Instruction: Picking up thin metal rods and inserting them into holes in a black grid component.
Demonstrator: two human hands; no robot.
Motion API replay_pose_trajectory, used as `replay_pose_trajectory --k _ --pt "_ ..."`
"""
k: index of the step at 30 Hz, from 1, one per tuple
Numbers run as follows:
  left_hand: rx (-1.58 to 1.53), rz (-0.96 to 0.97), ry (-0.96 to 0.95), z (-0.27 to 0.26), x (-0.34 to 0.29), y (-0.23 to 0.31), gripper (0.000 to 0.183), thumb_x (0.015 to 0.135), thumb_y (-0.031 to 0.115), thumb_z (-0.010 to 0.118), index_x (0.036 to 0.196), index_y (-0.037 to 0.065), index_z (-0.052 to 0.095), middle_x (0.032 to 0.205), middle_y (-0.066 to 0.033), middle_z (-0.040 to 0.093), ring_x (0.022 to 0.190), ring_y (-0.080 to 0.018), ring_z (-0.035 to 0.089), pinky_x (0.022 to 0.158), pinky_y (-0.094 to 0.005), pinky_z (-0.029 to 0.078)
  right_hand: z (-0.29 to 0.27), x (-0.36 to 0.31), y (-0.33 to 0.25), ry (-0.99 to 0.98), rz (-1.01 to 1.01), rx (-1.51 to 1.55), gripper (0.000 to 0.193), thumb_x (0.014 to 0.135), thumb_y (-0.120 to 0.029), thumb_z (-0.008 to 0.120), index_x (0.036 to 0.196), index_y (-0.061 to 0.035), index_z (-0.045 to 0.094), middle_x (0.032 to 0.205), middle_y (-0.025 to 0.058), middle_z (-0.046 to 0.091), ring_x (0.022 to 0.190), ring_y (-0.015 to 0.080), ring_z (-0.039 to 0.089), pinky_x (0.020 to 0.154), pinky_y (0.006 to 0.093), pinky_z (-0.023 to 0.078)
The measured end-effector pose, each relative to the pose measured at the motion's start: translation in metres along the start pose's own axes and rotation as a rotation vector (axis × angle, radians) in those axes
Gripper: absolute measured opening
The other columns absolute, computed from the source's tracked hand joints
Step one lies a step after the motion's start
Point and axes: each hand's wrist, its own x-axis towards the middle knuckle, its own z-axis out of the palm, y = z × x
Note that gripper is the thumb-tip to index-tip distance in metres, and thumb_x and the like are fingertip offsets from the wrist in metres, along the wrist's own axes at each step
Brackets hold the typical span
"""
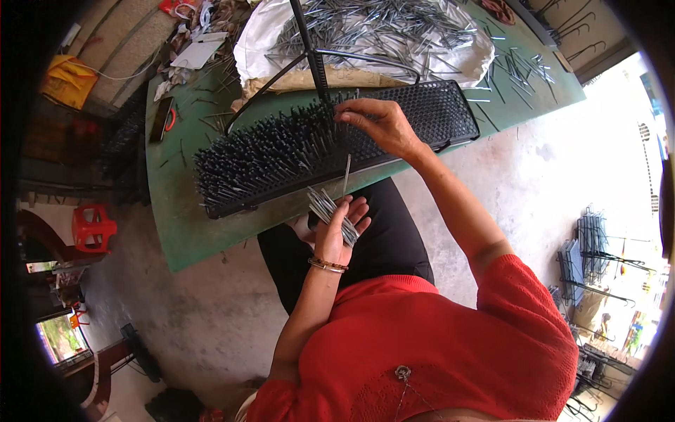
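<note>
Where the metal rods point(323, 204) lie: across the palm of the left hand, as a loose bundle just off the near edge of the rack; one rod sticks up apart from the rest.
Left hand point(338, 224): palm up, grasping the bundle, thumb laid over it, other fingers partly curled.
Right hand point(383, 126): over the rack, thumb and forefinger drawn together in a pinch; from where I stand, I cannot tell whether a rod is between them.
Rack point(430, 111): long, black, perforated; laid slantwise on the desk. Dark upright rods point(256, 151) crowd its left part; open holes show toward its right end.
Black stand point(314, 67): post and curved legs, beyond the rack, near the right hand.
Sack point(252, 55): white, spread open at the far side, bearing a heap of loose rods point(383, 32).
Desk point(166, 228): green top; more rods lie scattered at its far right.
Rod handling: likely light singly, stiff, smooth enough to slide, hardly fragile; the bundle probably weighs more and may fan out.
Hold point: best pinched near one end, leaving the shank free; support the bundle at mid-length.
</note>
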Motion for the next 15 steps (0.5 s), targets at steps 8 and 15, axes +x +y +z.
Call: replay_pose_trajectory --k 8,15 --pt "0.004 -0.021 -0.008 0.002 -0.003 0.002 0.022 0.089 0.018 0.058 0.108 0.008 0.055 0.108 -0.0106 0.063 0.096 -0.0185 0.062 0.081 -0.0353 0.052 -0.003 0.006 0.001 -0.051 0.013 0.071 0.023 0.090 -0.012 0.059 0.108 0.0010 0.063 0.093 0.0093 0.069 0.092 0.0123 0.063 0.083 0.0254 0.049" --pt "-0.026 -0.034 -0.025 -0.001 -0.001 0.000 0.021 0.089 0.018 0.058 0.108 0.008 0.056 0.108 -0.0105 0.063 0.095 -0.0186 0.062 0.081 -0.0353 0.052 -0.001 0.005 0.015 -0.034 0.020 0.245 0.022 0.090 -0.008 0.057 0.108 0.0035 0.062 0.095 0.0098 0.068 0.094 0.0141 0.063 0.085 0.0267 0.050"
